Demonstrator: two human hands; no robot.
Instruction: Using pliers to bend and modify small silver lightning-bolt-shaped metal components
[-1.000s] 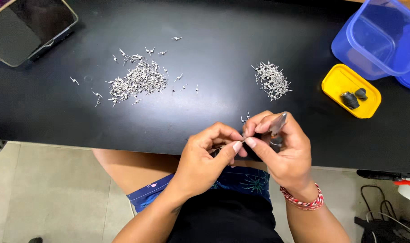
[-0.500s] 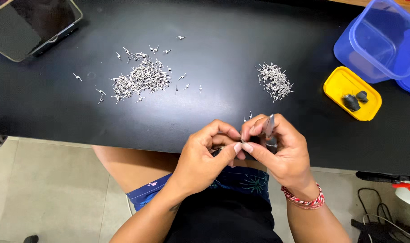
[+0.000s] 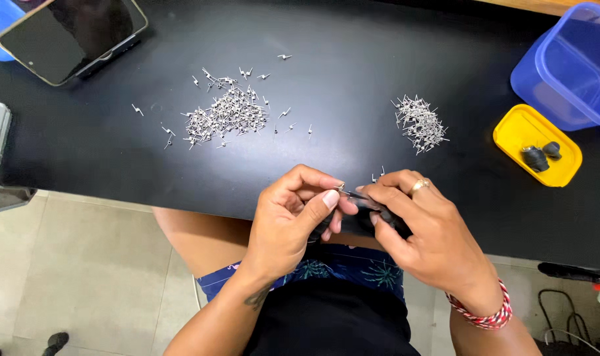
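Your two hands meet at the near edge of the black table (image 3: 352, 79), both forearms rising from the bottom of the view and angling inward above your lap. Your left hand (image 3: 293, 214) is curled, palm turned toward you, with its thumb and forefinger pressed together on a tiny metal piece (image 3: 341, 186) held just at the fingertips. Your right hand (image 3: 422, 227), with a ring on one finger and a red and white band at the wrist, is closed around a dark slim tool (image 3: 366, 198) whose tip points left and touches that small piece; whether the tool grips the piece or only meets it is too small to tell. Just beyond your knuckles a couple of loose pieces lie on the table. Farther out, to the right, sits a compact heap of small metal pins (image 3: 418, 123), and to the left a wider, scattered heap of pins (image 3: 226, 112). At the right lies a yellow tray (image 3: 520, 128) holding two dark small parts, with a blue plastic container (image 3: 570, 66) behind it. At the far left a phone (image 3: 72, 36) rests with its screen dark.
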